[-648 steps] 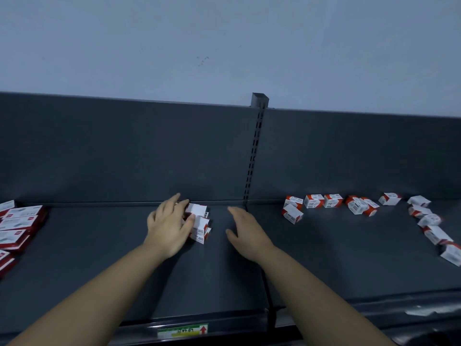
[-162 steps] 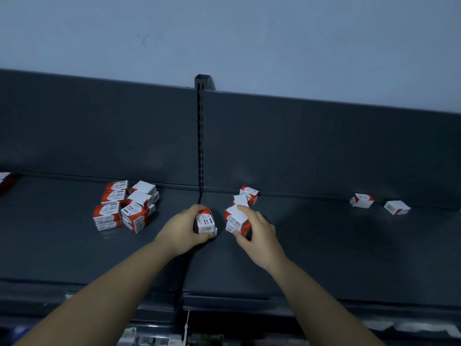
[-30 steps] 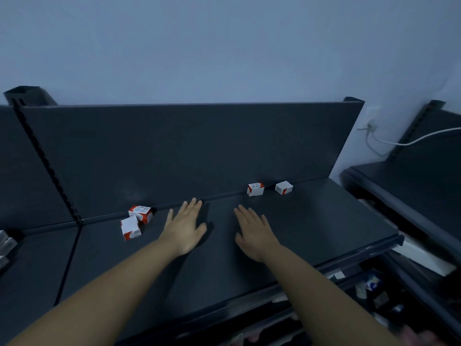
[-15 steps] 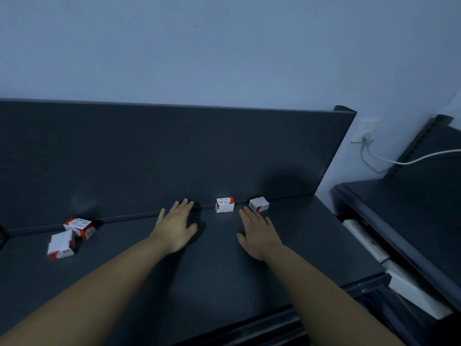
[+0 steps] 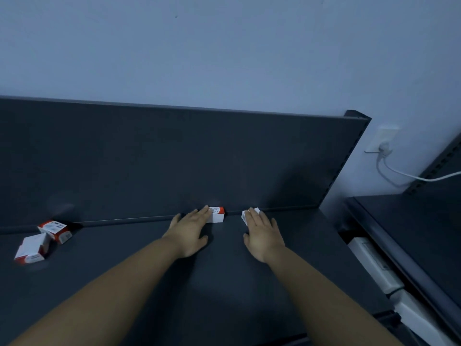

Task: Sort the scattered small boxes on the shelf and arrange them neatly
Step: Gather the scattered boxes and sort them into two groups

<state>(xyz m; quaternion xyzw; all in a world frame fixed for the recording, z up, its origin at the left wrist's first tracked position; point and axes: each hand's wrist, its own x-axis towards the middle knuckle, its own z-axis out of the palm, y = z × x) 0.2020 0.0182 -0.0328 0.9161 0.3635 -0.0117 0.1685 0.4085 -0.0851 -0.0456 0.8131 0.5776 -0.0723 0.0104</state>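
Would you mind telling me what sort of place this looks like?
Probably a shop or stockroom: a dark metal shelf with a slotted upright, holding small red-and-white boxes.

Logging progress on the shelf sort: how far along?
Done: no neat row visible. In hand: left hand touches the red-ended box by the back panel; right hand rests fingers on the white box; no grip yet. Left: those two, plus the rear loose box and front loose box far left, askew.

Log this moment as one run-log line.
left hand flat, fingertips at small white-and-red cardboard box | right hand flat, fingers over white cardboard box | two red-and-white boxes loose far left
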